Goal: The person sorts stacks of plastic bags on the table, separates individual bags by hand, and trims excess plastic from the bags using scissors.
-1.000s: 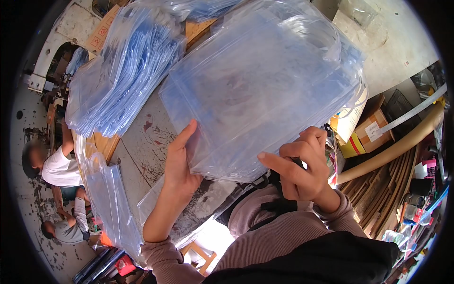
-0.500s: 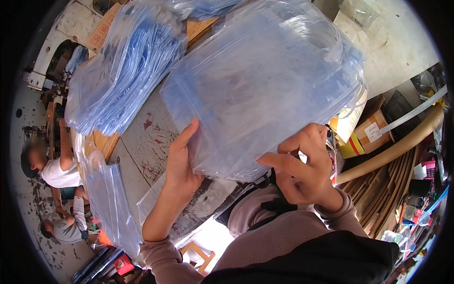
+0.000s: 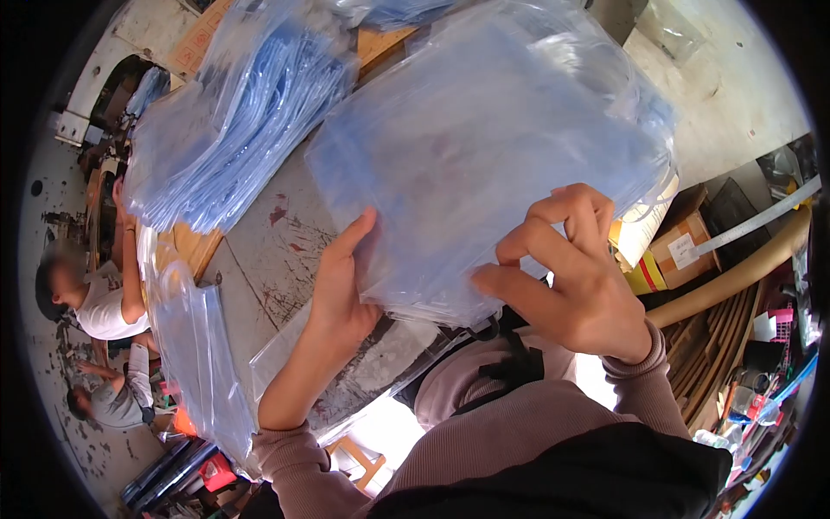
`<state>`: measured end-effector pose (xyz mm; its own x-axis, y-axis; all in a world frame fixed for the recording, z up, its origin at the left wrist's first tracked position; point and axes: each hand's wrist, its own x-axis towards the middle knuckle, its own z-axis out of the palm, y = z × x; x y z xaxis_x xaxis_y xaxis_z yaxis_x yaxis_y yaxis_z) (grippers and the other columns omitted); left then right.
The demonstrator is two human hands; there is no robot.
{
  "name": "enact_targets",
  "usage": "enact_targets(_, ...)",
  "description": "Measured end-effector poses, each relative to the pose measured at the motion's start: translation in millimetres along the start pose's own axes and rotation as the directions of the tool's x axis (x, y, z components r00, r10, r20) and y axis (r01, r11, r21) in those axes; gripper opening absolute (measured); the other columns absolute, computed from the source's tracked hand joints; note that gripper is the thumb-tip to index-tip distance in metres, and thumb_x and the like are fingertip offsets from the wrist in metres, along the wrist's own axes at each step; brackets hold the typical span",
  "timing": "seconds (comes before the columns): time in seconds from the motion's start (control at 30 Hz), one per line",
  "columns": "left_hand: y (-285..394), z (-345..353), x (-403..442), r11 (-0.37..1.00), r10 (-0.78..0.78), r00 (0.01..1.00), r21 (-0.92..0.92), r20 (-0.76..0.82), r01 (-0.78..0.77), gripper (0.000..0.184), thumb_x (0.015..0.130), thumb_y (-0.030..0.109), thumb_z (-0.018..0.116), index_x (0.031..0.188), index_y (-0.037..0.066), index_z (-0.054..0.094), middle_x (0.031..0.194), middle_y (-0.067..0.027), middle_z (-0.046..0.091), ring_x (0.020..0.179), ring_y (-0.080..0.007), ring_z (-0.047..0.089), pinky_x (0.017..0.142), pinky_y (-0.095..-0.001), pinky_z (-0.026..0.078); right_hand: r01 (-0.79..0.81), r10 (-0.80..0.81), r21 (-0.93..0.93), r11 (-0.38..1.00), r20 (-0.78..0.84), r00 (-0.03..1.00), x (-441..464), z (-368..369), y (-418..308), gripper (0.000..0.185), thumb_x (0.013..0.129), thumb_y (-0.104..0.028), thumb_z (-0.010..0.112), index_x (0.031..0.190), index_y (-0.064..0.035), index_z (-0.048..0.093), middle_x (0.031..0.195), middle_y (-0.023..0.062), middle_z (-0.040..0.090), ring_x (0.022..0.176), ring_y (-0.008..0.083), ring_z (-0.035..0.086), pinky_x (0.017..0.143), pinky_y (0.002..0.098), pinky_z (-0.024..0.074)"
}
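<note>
A stack of clear bluish plastic bags [image 3: 484,147] lies in front of me, its looped handles at the upper right. My left hand [image 3: 339,285] grips the stack's lower left corner, thumb on top and the fingers hidden beneath. Over the stack's lower right edge is my right hand [image 3: 562,268], its fingers bent and apart, with the thumb tip close to the top sheet. Nothing can be made out between those fingers. Another thick pile of plastic bags [image 3: 251,130] rests at the upper left.
More clear bags [image 3: 203,355] hang over the left edge of the scratched grey table [image 3: 268,251]. Two people sit at the far left, one in a white shirt [image 3: 108,303]. At the right are a cardboard box [image 3: 683,246] and a tan tube [image 3: 735,281].
My right hand has moved up and over the stack's edge, its fingers spreading more. The view has shifted slightly. My left hand keeps its hold on the corner.
</note>
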<state>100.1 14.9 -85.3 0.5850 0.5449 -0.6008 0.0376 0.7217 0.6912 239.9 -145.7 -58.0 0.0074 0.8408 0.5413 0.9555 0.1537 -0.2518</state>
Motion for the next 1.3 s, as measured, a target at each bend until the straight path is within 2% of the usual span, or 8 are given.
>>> enact_targets(0.37,-4,-21,6,0.998,-0.041,0.997,0.04,0.068,0.038,0.042,0.086,0.029,0.057,0.117,0.002,0.049,0.112,-0.0113,0.056,0.107,-0.025,0.054,0.095,-0.0403,0.042,-0.039,0.052,0.213,0.976,-0.054,0.997,21,12,18,0.019,0.056,-0.003,0.07,0.072,-0.0024,0.059,0.074,0.0061,0.046,0.073,0.023,0.044,0.065,0.033,0.035)
enact_targets(0.47,-10,-25,4,0.991,0.127,0.985,0.054,-0.117,-0.121,0.044,0.087,0.031,0.056,0.119,0.002,0.047,0.113,-0.0105,0.055,0.114,-0.0238,0.049,0.1,-0.0378,0.035,-0.09,0.127,0.376,0.922,-0.075,0.989,21,15,18,0.016,0.06,-0.002,0.069,0.072,-0.0009,0.059,0.071,0.0064,0.044,0.068,0.0227,0.043,0.058,0.0309,0.0348)
enact_targets(0.57,-9,-24,8,0.329,0.925,0.379,0.475,0.01,-0.816,0.041,0.086,0.036,0.058,0.112,0.005,0.053,0.108,-0.0072,0.055,0.105,-0.0241,0.052,0.093,-0.0374,0.037,-0.103,0.139,0.405,0.909,-0.059,0.989,22,14,19,0.014,0.062,-0.003,0.069,0.072,0.0001,0.059,0.069,0.0069,0.044,0.065,0.0222,0.043,0.055,0.0302,0.0343)
enact_targets(0.6,-9,-23,9,-0.031,0.988,0.057,0.546,0.144,-0.838,0.04,0.086,0.038,0.058,0.11,0.006,0.054,0.107,-0.0061,0.055,0.102,-0.0242,0.053,0.09,-0.0373,0.037,-0.106,0.141,0.407,0.907,-0.058,0.988,22,14,19,0.014,0.062,-0.003,0.069,0.072,0.0001,0.059,0.069,0.0069,0.044,0.065,0.0222,0.043,0.055,0.0302,0.0343)
enact_targets(0.67,-6,-19,-5,-0.381,0.921,-0.25,0.559,0.299,-0.737,0.039,0.085,0.039,0.059,0.108,0.008,0.056,0.106,-0.005,0.055,0.099,-0.0243,0.054,0.088,-0.0372,0.038,-0.133,0.164,0.427,0.895,-0.036,0.986,21,14,17,0.014,0.061,-0.003,0.069,0.071,0.0002,0.059,0.069,0.007,0.044,0.065,0.0221,0.043,0.055,0.0306,0.0345)
enact_targets(0.73,-1,-10,-47,-0.628,0.455,0.217,0.484,0.864,-0.609,0.034,0.077,0.032,0.071,0.102,0.011,0.062,0.099,-0.0056,0.054,0.087,-0.0202,0.053,0.078,-0.0344,0.039,-0.145,0.171,0.42,0.896,-0.024,0.985,19,13,16,0.014,0.061,-0.004,0.069,0.071,0.0002,0.06,0.069,0.007,0.044,0.065,0.0221,0.042,0.055,0.0306,0.0344)
enact_targets(0.93,-2,12,-33,-0.44,0.581,0.258,0.564,0.772,-0.699,0.022,0.065,0.007,0.076,0.085,0.01,0.069,0.081,-0.0033,0.045,0.064,-0.0137,0.044,0.053,-0.0247,0.035,-0.166,0.19,0.411,0.896,-0.019,0.982,15,14,15,0.016,0.06,-0.007,0.071,0.071,-0.0005,0.06,0.069,0.0063,0.044,0.066,0.0214,0.042,0.055,0.0308,0.034)
enact_targets(1.3,3,13,-27,-0.225,0.582,0.384,0.595,0.717,-0.772,0.015,0.068,0.003,0.072,0.082,0.005,0.068,0.074,-0.0038,0.044,0.06,-0.0135,0.043,0.048,-0.0242,0.031,-0.099,0.157,0.416,0.904,-0.107,0.982,8,21,16,0.021,0.055,-0.007,0.074,0.073,-0.0022,0.063,0.071,0.0064,0.047,0.066,0.0207,0.046,0.055,0.0304,0.0351)
